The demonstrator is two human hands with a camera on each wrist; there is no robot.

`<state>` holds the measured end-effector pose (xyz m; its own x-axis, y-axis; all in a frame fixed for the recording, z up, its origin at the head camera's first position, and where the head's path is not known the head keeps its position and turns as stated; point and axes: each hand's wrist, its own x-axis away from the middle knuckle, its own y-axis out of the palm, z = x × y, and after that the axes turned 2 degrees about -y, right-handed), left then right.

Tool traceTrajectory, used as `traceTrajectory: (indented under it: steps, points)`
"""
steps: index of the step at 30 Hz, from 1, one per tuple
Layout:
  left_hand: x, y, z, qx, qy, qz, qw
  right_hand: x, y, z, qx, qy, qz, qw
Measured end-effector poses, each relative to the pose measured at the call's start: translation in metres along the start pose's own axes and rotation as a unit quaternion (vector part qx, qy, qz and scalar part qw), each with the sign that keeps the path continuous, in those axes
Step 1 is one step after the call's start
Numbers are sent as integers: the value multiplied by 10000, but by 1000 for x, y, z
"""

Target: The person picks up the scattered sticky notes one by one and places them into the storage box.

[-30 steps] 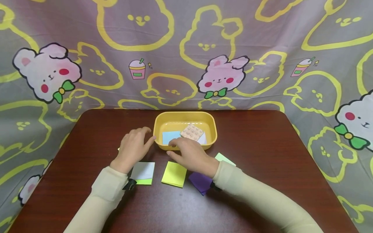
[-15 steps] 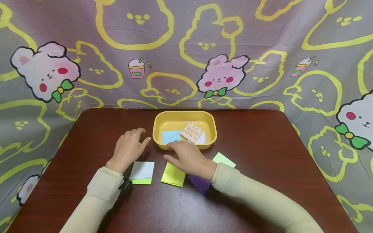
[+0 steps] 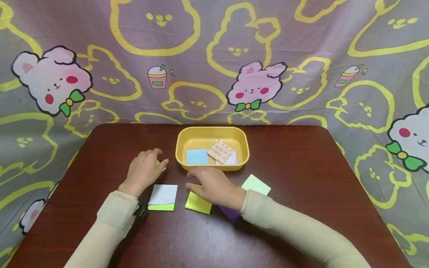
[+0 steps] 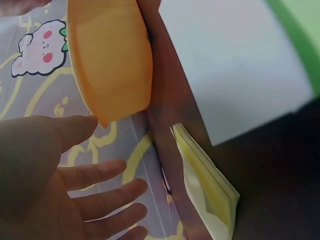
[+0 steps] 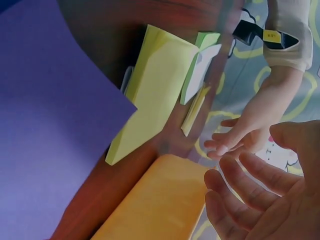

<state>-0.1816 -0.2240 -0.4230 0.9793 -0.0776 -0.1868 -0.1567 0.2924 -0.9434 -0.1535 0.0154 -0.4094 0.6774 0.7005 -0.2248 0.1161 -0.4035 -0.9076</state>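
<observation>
My left hand (image 3: 142, 171), fingers spread and holding nothing, is left of the yellow tray (image 3: 246, 158). Below its fingers lies a pale yellow sticky note pad (image 4: 212, 185), mostly covered by the hand in the head view. My right hand (image 3: 216, 186) hovers in front of the tray with loosely bent fingers and nothing in them. It overlaps a bright yellow sticky note pad (image 3: 198, 203) and a purple sticky note pad (image 3: 229, 214). Inside the tray are a light blue pad (image 3: 197, 157), a beige patterned pad (image 3: 220, 150) and a white pad (image 3: 231, 159) partly under it.
A white pad (image 3: 163, 193) lies over a bright green pad (image 3: 162, 207) at front left. Beyond the right wrist is a light green pad (image 3: 257, 184), partly hidden by the sleeve. A patterned cloth (image 3: 197, 67) hangs behind the dark table (image 3: 295, 163).
Both hands have drawn back from the tray, the left also shifting leftward. A bit of the pale yellow pad now shows beside the left fingers. The tray's contents stay put.
</observation>
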Motion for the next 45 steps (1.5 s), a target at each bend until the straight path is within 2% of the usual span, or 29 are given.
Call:
traceTrajectory:
  steps: [13,25,34,45]
  points:
    - [3,0,-16,-244,-184,-312,9990,-2,15,-3,36,-70,-156,9998]
    - [5,9,-31,-317,-384,-769,9958,-6,24,-2,-34,70,-291,9995]
    - [5,10,-32,-495,-336,-611,9963,-8,23,-3,-15,32,-249,9997]
    - [2,8,-33,-390,-591,-723,9949,-7,22,-3,-4,59,-311,9995]
